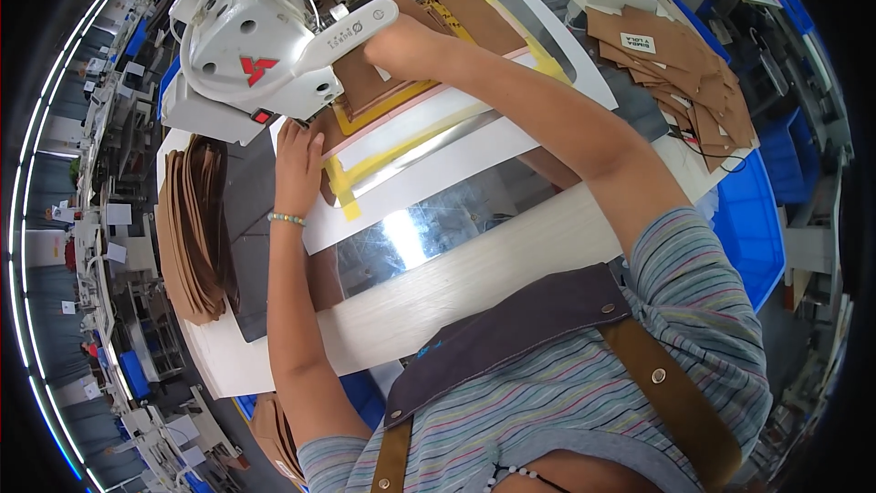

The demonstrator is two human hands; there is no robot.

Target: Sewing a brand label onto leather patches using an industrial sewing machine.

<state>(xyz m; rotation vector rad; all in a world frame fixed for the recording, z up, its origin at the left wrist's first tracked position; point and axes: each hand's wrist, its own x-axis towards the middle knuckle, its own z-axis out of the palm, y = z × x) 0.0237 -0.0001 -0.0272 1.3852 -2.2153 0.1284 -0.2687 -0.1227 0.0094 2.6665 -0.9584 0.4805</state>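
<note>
A flat brown leather piece (365,82) lies framed by a yellow-taped template (401,151) under the white sewing machine (246,46) on the tabletop (474,274). The left hand (299,160) presses flat, grip open, on the template's edge; the right hand (392,36) reaches behind the machine, grip unclear. 2 stacks of brown pieces (187,237) flank the work.

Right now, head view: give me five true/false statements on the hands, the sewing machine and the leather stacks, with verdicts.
1. The left hand lies flat on the brown leather piece framed in yellow tape. True.
2. The right hand holds scissors. False: it reaches in beside the white sewing machine, no tool visible.
3. A beaded bracelet circles the left wrist. True.
4. The stack of brown leather panels sits on the person's right. False: it is left of the left forearm.
5. The blue plastic bin sits on the person's left. False: right.
</note>
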